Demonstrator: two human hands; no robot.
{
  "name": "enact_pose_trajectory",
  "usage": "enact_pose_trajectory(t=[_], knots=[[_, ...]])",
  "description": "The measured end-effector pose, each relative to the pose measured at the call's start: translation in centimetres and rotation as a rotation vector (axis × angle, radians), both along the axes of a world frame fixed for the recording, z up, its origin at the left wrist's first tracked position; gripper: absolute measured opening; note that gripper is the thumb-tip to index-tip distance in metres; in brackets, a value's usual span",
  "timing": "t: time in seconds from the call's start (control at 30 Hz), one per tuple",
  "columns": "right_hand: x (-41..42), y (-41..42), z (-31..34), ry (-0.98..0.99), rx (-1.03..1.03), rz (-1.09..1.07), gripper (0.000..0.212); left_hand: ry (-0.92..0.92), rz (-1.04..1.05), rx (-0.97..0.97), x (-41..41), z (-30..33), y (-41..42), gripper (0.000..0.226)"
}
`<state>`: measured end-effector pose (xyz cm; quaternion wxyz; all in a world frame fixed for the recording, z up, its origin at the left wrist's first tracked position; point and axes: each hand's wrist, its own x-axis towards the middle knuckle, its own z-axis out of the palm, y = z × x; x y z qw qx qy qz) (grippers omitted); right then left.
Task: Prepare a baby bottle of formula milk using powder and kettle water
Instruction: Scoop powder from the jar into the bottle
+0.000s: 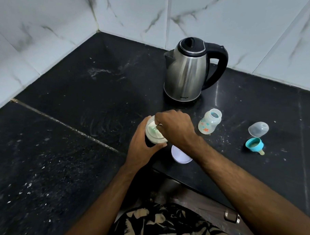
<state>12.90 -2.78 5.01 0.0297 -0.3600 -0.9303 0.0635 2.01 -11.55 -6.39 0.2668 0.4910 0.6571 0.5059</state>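
Home kitchen: kettle [190,69], tiled counter corner [99,65].

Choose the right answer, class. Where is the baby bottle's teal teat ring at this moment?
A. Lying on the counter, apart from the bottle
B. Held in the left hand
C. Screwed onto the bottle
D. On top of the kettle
A: the teat ring lies on the counter, to the right of the open bottle.

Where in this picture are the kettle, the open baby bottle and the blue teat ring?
kettle [185,74]: head view, on the middle of its steel body.
baby bottle [209,124]: head view, on its clear side wall.
blue teat ring [254,144]: head view, on the ring lying on the counter.
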Motion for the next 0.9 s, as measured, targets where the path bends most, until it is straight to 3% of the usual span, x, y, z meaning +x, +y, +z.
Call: enact_pose_trajectory(t=[0.33, 0.6, 0.9], knots=[[-0.2, -0.4, -0.8, 0.014, -0.045, -0.009, 0.013, -0.007, 0.001, -0.012, 0.1, -0.3, -0.1, 0.088], [0.7, 0.6, -0.4, 0.252, -0.344, -0.177, 0.003, -0.003, -0.003, 0.018, 0.1, 0.3, -0.1, 0.088], [2.1, 2.4, 0.3, 0.403, -0.345, -0.214, 0.004, 0.017, -0.033, 0.087, -0.2, 1.1, 0.6, 0.086]])
